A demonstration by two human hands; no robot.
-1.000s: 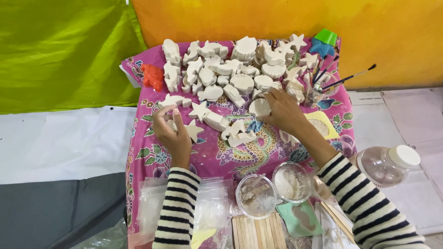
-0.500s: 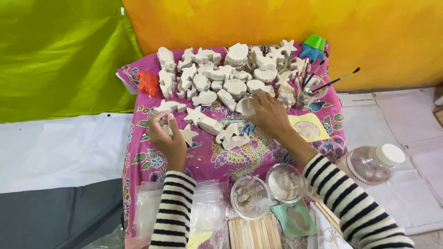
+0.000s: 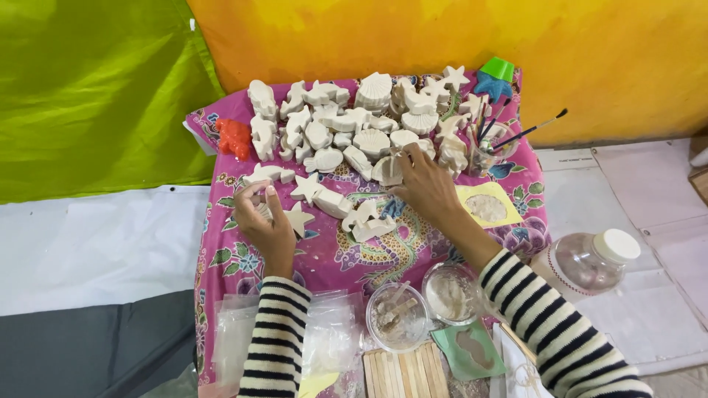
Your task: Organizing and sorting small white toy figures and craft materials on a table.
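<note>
A pink cloth (image 3: 346, 254) covered the table, crowded with white plaster figures (image 3: 346, 129). The right hand (image 3: 424, 184) pinched a figure (image 3: 387, 171) at the heap's near edge; the left hand (image 3: 265, 221) curled round a small piece (image 3: 262, 211) beside a star (image 3: 299, 219). A firm, low grip seemed wise, lifting straight up so neighbouring figures stayed put.

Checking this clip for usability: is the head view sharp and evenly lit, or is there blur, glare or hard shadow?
Head view: light is soft and even, with no hard shadows on the pink cloth; the white plaster figures read bright but keep their outlines; faint shine on the clear plastic jar; the left hand and right hand look sharp, without motion smear; slight wide-angle bend toward the edges.
</note>
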